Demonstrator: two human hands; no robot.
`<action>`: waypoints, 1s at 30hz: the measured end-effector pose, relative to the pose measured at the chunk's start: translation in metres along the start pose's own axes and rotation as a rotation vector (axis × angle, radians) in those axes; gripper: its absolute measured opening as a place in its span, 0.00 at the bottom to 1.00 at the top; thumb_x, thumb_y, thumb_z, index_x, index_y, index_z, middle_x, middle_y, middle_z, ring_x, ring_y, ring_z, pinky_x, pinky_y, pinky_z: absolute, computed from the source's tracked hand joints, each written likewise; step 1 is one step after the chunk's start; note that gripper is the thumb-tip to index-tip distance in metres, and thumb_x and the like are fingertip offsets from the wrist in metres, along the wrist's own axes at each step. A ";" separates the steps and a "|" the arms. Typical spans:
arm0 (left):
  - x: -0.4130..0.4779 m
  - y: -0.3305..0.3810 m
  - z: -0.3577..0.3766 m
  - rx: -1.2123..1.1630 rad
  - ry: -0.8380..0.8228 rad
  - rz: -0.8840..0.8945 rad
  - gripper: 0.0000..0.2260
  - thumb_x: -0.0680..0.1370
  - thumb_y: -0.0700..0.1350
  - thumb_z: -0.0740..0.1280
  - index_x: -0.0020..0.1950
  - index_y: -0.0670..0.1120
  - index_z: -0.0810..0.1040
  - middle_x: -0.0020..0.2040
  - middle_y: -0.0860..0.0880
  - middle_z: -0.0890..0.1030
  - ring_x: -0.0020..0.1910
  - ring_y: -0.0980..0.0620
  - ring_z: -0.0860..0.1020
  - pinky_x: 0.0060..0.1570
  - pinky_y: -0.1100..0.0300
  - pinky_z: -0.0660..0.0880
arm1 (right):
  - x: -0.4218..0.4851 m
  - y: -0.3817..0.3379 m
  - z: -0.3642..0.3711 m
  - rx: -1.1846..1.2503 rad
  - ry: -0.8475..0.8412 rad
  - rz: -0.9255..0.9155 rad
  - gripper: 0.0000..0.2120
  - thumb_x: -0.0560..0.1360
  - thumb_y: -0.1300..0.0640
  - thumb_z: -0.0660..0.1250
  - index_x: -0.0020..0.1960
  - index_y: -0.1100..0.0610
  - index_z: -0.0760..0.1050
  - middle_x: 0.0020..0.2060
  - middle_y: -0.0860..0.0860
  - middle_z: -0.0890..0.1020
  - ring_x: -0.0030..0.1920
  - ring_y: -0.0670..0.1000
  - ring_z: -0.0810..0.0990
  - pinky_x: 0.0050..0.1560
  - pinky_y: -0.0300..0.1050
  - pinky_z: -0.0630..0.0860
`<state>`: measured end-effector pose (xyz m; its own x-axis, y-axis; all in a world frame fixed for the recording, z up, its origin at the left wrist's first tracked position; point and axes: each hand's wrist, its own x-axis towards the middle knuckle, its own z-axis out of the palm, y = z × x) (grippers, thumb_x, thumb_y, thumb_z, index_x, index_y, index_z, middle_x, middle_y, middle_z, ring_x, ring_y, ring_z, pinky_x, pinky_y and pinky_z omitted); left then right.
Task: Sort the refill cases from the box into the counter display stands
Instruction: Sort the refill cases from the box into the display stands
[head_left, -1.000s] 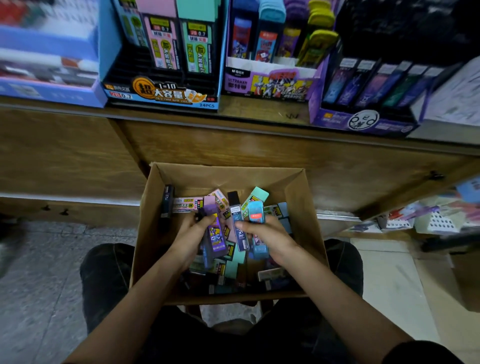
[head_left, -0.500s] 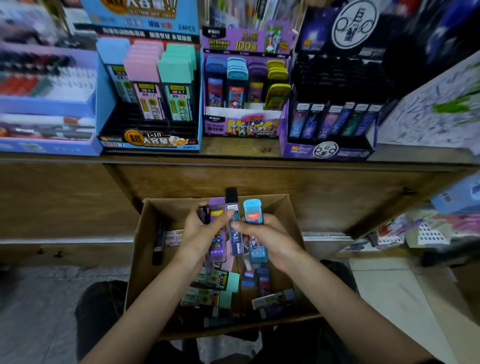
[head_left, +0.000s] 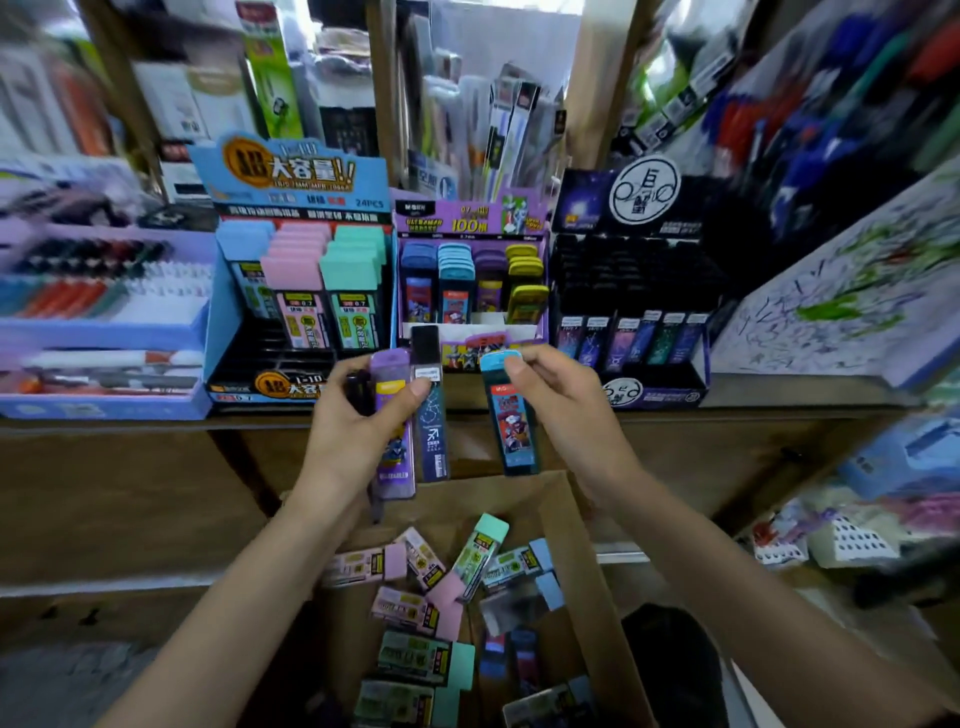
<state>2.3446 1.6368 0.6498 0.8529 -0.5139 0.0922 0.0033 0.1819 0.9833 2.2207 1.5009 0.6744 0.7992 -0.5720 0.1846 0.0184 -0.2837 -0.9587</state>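
Head view: a purple case and a dark case are gripped by the left hand, and a blue-capped case is pinched by the right hand, before the partly filled display stands. Many loose cases are left in the box; sorting is judged unfinished.

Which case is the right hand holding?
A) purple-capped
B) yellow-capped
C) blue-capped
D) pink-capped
C: the right hand pinches the blue-capped case near its top, in front of the counter stands. The purple case and the dark case are in the left hand.
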 end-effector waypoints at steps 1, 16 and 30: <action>0.004 0.006 -0.002 0.006 0.001 0.021 0.11 0.71 0.40 0.72 0.50 0.47 0.75 0.41 0.51 0.81 0.37 0.60 0.80 0.38 0.67 0.77 | 0.007 -0.007 -0.001 -0.031 0.004 -0.039 0.08 0.79 0.51 0.61 0.45 0.45 0.77 0.44 0.52 0.81 0.44 0.49 0.80 0.43 0.41 0.75; 0.024 0.036 -0.016 0.026 0.015 0.115 0.13 0.68 0.44 0.73 0.50 0.51 0.75 0.42 0.52 0.82 0.38 0.60 0.81 0.36 0.70 0.76 | 0.108 -0.058 0.000 -0.490 0.102 -0.250 0.07 0.75 0.60 0.68 0.53 0.57 0.79 0.43 0.46 0.77 0.43 0.46 0.77 0.48 0.35 0.71; 0.015 0.034 -0.022 0.095 0.032 0.047 0.18 0.64 0.52 0.74 0.51 0.54 0.73 0.44 0.51 0.82 0.41 0.49 0.81 0.35 0.58 0.75 | 0.110 -0.029 0.012 -0.957 0.057 -0.403 0.11 0.76 0.57 0.67 0.56 0.56 0.70 0.45 0.48 0.72 0.44 0.49 0.73 0.45 0.48 0.76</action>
<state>2.3688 1.6538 0.6813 0.8670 -0.4798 0.1346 -0.0850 0.1238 0.9887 2.3154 1.4555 0.7202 0.8096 -0.3279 0.4869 -0.2268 -0.9397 -0.2558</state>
